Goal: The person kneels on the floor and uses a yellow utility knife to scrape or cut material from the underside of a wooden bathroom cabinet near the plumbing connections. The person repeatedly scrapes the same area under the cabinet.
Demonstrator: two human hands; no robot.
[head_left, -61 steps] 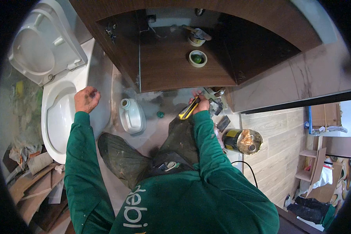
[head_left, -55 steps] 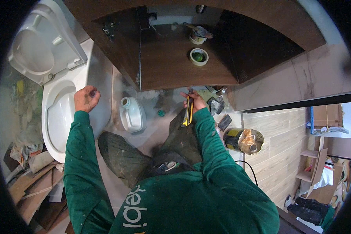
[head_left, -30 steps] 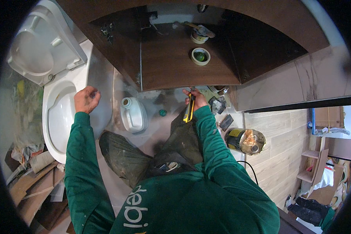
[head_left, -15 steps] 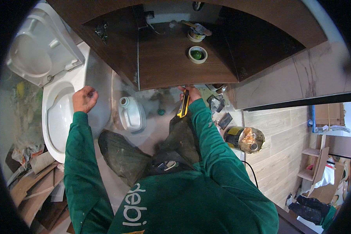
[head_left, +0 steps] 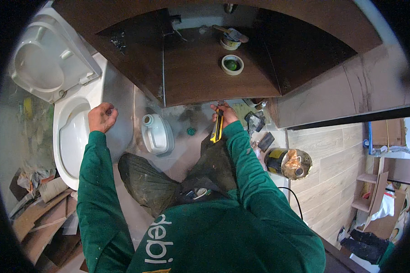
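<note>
My right hand (head_left: 226, 114) is closed round a yellow and black utility knife (head_left: 218, 126), just below the front edge of a dark brown wooden cabinet (head_left: 200, 86). The knife's yellow end points back toward my knee. Over the rim of the white toilet bowl (head_left: 73, 136), my left hand (head_left: 102, 118) is held with its fingers curled. Whether anything small sits in those fingers is hidden. Inside the cabinet stand a roll of tape (head_left: 225, 70) with something green in its middle and a small tub (head_left: 229, 44) with a brush-like tool lying across it.
Between my hands a white plastic jug (head_left: 157, 134) stands on the floor, near a green drain (head_left: 191, 131). A stained metal can (head_left: 296, 164) is at the right, past dark scraps (head_left: 265, 141). Wood offcuts (head_left: 45, 214) pile up at lower left. The toilet lid (head_left: 38, 59) is raised.
The whole view has shifted slightly. My right hand and the utility knife have come a little nearer to me, and the knife is turned slightly. My left hand stays curled over the toilet.
</note>
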